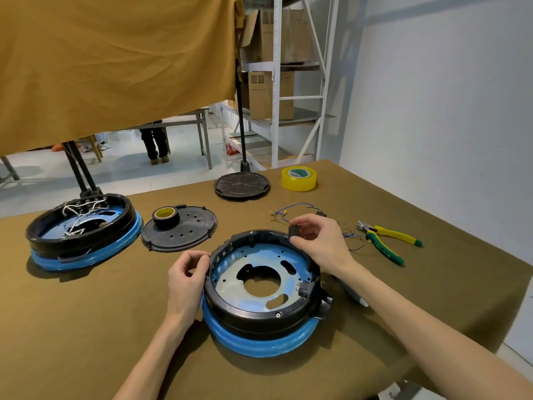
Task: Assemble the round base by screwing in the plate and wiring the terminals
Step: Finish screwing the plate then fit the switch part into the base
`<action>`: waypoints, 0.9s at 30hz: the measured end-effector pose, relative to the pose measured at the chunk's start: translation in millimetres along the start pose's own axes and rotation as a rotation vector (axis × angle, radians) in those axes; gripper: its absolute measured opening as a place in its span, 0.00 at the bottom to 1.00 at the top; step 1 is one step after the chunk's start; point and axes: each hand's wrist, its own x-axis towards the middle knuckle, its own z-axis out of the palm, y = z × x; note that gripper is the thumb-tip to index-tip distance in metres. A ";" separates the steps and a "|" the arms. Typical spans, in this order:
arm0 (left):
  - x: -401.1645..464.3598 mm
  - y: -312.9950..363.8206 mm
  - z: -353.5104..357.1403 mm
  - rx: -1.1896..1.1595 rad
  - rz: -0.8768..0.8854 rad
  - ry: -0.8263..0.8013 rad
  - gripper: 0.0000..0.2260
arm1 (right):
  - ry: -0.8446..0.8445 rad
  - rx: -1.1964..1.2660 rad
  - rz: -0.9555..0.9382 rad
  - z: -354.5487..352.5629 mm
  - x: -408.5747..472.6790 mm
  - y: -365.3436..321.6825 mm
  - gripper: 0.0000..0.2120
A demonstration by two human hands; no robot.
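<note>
1. The round base (261, 290), a black ring on a blue band, sits on the tabletop (86, 327) nearest the viewer, open side up, with a metal plate (230, 281) lying inside it.
2. The left hand (187, 272) is at the base's left rim, fingers curled, thumb and fingertips pinched together at the rim; whether it holds a small part cannot be told.
3. The right hand (317, 241) is over the base's far right rim and pinches a small black block (294, 230) between thumb and fingers.
4. Blue wires with brass terminals (288, 212) lie just beyond the base.
5. Yellow-green cutters (386, 238) lie right of the base.
6. A black perforated cover (184, 232) carrying a tape roll (165, 216) lies left of and beyond the base.
7. A second wired base (83, 229) stands far left of the base.
8. A yellow tape roll (299, 178) and a black disc (241, 184) sit well beyond the base.
</note>
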 end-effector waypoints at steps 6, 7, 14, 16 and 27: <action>-2.6 0.8 -3.2 0.056 -0.010 -0.079 0.05 | 0.074 -0.044 0.004 14.8 -13.3 -4.4 0.15; -2.4 1.2 -3.3 0.055 -0.020 -0.085 0.06 | 0.068 -0.061 -0.010 15.6 -15.6 -6.9 0.14; -0.3 6.6 0.0 0.002 -0.044 -0.066 0.08 | -0.028 -0.106 -0.184 25.2 -27.1 -38.1 0.11; -0.8 8.6 0.9 0.021 -0.033 -0.052 0.09 | -0.066 -0.134 -0.214 31.2 -27.4 -44.3 0.11; -2.4 10.4 -0.5 0.010 -0.039 -0.073 0.09 | -0.142 -0.089 -0.117 44.3 -18.9 -50.2 0.07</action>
